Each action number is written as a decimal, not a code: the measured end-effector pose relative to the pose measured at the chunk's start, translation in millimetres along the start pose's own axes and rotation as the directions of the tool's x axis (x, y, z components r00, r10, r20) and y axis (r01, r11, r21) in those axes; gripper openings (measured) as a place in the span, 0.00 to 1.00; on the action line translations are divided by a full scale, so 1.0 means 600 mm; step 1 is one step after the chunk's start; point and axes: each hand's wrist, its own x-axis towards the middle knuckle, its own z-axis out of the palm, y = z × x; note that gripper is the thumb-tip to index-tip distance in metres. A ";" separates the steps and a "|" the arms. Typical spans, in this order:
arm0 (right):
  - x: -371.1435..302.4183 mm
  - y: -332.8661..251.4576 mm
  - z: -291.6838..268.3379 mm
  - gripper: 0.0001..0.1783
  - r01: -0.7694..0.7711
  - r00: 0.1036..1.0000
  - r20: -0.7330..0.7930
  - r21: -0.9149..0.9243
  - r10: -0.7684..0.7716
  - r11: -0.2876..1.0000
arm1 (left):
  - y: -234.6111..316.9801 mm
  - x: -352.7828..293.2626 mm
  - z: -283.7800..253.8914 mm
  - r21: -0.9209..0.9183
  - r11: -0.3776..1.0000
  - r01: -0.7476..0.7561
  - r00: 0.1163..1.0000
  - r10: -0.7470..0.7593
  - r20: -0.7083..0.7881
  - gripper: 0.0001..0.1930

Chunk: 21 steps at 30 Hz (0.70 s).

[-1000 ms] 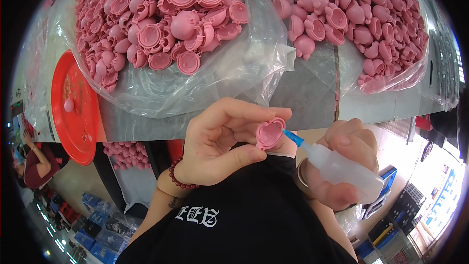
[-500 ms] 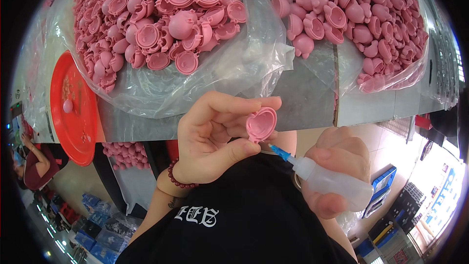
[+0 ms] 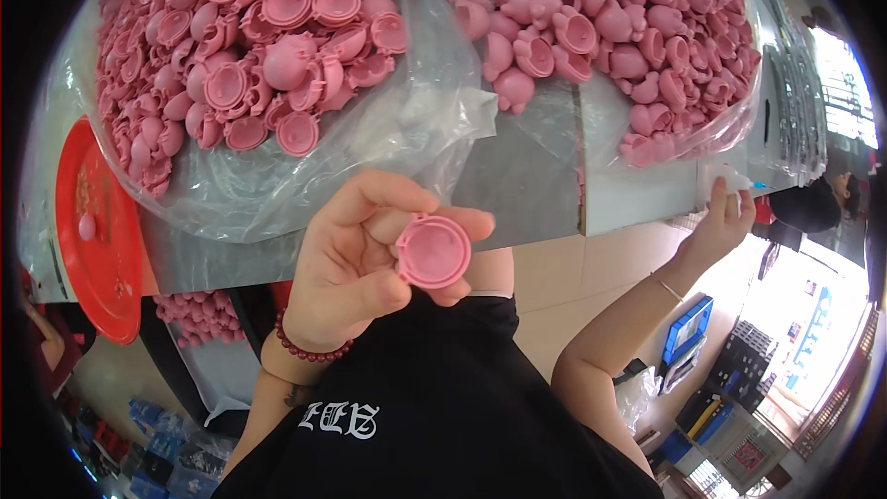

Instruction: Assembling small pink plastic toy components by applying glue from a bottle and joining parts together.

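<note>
Between the thumb and fingers of my left hand (image 3: pixel 346 263) is a pink round half-shell (image 3: pixel 436 251), its hollow side facing up toward me. Small hinge-like tabs show on its rim. Far to the right, my right hand (image 3: pixel 716 226) reaches over the table edge with its fingers stretched and apart. Its fingertips are at a translucent white squeeze bottle (image 3: pixel 722 172) with a blue tip, which lies on the table and is partly covered by them.
A large heap of pink shells (image 3: pixel 222 46) lies on clear plastic sheeting (image 3: pixel 370 143) on the grey table (image 3: pixel 527 176). A second heap (image 3: pixel 637 46) is at the right. A red tray (image 3: pixel 102 249) with one pink piece stands at the left. Another person (image 3: pixel 822 203) is at the far right.
My right hand has carried the squeeze bottle from beside the shell to the far right of the table, where its fingers have spread. My left hand has turned the half-shell to face me.
</note>
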 end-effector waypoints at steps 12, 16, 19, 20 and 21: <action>-0.103 -0.148 0.105 0.11 0.609 0.771 0.396 -0.234 -0.498 0.757 | 0.003 -0.009 0.012 -0.014 0.998 0.061 0.969 -0.063 -0.238 0.27; -0.107 -0.149 0.093 0.11 0.598 0.749 0.556 -0.334 -0.359 0.729 | 0.004 -0.010 0.016 0.014 0.999 0.030 0.990 -0.027 -0.137 0.25; -0.108 -0.150 0.087 0.10 0.544 0.780 0.565 -0.401 -0.268 0.737 | 0.005 -0.011 0.017 0.032 0.997 0.070 0.973 -0.061 -0.223 0.26; -0.107 -0.146 0.089 0.10 0.542 0.774 0.568 -0.363 -0.282 0.758 | 0.005 -0.012 0.017 0.038 0.997 0.074 0.976 -0.064 -0.208 0.26; -0.106 -0.143 0.091 0.10 0.540 0.767 0.569 -0.324 -0.296 0.777 | 0.006 -0.012 0.020 0.037 0.997 0.075 0.976 -0.065 -0.208 0.26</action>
